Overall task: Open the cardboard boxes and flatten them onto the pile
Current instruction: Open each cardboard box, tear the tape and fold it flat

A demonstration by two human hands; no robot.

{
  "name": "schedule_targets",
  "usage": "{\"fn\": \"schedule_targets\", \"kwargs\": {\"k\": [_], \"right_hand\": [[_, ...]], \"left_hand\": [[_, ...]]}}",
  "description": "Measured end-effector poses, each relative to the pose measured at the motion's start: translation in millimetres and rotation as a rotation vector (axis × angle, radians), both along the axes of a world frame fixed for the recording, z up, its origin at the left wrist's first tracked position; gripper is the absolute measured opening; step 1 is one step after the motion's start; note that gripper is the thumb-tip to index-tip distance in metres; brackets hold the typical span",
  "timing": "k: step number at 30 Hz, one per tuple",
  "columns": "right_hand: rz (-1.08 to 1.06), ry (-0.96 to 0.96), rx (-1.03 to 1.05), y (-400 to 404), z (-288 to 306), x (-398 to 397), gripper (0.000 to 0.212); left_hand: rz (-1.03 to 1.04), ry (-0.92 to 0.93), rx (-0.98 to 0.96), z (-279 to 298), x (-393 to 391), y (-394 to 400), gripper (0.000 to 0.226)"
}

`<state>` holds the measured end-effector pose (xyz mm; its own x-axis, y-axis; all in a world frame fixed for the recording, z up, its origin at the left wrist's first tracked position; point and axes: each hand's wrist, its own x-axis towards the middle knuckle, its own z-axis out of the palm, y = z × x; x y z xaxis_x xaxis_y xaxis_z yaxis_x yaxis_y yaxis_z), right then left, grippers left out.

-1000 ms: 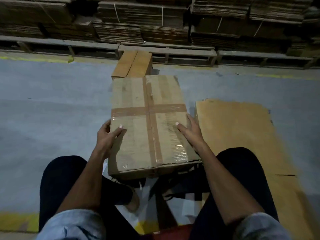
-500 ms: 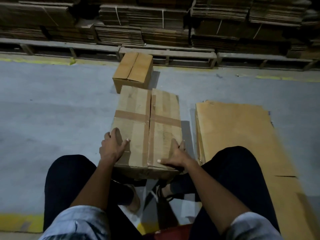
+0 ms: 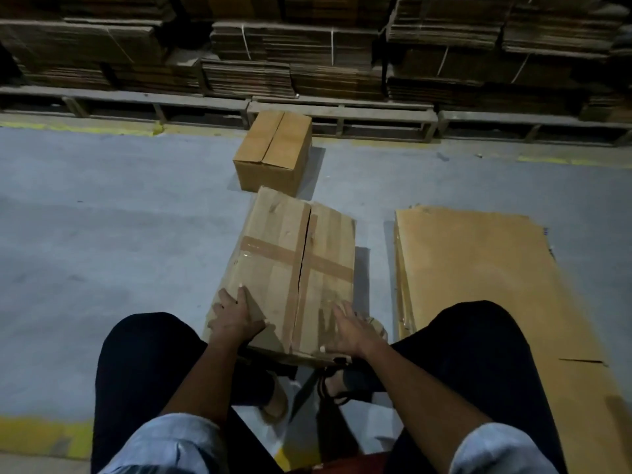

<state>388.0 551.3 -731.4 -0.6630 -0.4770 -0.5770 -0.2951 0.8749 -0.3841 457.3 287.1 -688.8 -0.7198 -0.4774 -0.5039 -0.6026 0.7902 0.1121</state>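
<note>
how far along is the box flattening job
Done: flattened cardboard pile lies on the floor at right. In hand: the taped box, left hand and right hand on its near end, centre seam splitting. Left: the small box behind, closed.

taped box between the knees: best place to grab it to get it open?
Judging by its pose, take the taped box at the center seam, coming from above at the near end. The seam already gapes as a dark slit between the two top flaps, across the tape band, so fingertips could hook a flap edge there. Both hands, left and right, lie on that near end.
</note>
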Motion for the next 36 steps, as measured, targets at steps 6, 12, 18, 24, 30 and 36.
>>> {"fn": "schedule_targets", "kwargs": {"k": [6, 12, 18, 24, 30, 36], "right_hand": [[0.354, 0.136, 0.048, -33, -3, -4, 0.088], [0.477, 0.284, 0.094, -61, -23, -2, 0.088], [0.448, 0.358, 0.064, -72, -19, -9, 0.080], [0.308, 0.235, 0.056, -69, -19, -2, 0.112], [0.183, 0.113, -0.079, -70, -5, 0, 0.107], [0.514, 0.270, -0.008, -97, 10, 5, 0.079]], "left_hand": [[-0.074, -0.096, -0.112, -9, -4, -4, 0.115], [-0.181, -0.204, -0.161, -17, -5, -17, 0.145], [-0.281, -0.213, -0.245, -22, -1, -20, 0.153], [-0.300, -0.074, -0.112, -19, 6, -36, 0.129], [-0.113, 0.391, 0.248, -6, 36, -59, 0.111], [0.817, 0.831, 0.622, 5, 43, -60, 0.063]]}}
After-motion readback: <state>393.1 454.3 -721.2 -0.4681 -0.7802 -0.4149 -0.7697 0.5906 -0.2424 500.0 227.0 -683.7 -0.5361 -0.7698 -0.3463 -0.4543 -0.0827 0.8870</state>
